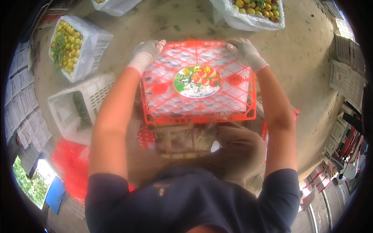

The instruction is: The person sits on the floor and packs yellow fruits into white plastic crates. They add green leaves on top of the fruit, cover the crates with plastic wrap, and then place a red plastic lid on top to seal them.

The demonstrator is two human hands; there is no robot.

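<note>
A red plastic crate with a lattice lid is held out in front of me, above my lap. White padding with rows of dents shows through the lattice, and an oval label with pictured fruit and writing lies on top. My left hand, in a striped light work glove, grips the far left corner. My right hand, gloved alike, is on the far right corner, its fingertips over the edge. What lies inside the crate under the padding is hidden.
White crates lined with clear plastic and filled with green-yellow fruit stand at the left and far right. A tipped white crate holding leaves is nearer left, beside blurred red material. Stacked white crates line the right edge.
</note>
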